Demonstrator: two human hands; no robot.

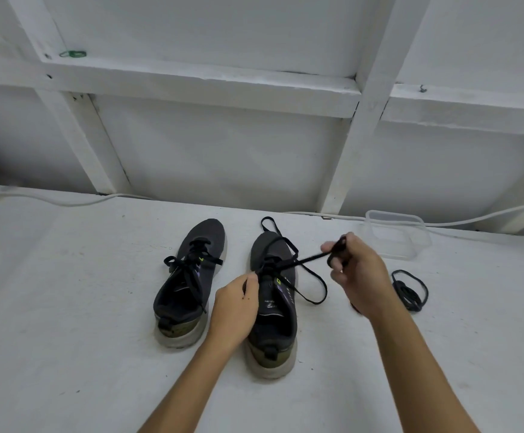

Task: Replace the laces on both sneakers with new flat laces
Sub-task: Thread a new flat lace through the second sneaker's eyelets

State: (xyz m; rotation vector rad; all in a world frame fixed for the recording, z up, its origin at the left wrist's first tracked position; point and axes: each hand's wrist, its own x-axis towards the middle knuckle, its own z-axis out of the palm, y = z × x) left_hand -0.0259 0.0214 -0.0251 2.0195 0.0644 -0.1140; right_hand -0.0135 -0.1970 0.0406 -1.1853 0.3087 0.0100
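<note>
Left of the right-hand dark mesh sneaker (274, 303) stands its laced twin (188, 276). The left hand (235, 303) pinches the flat black lace (309, 278) at that sneaker's eyelets — the right hand (359, 273), just right of it, grasps the lace's gathered end. Farther right lie a coiled black lace (409, 289) and a clear plastic container (395, 234).

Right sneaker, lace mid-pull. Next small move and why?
Probably keep drawing the lace out with the right hand while the left hand steadies the right sneaker: the lace runs taut from the eyelets, with a loose loop lying beside it.
</note>
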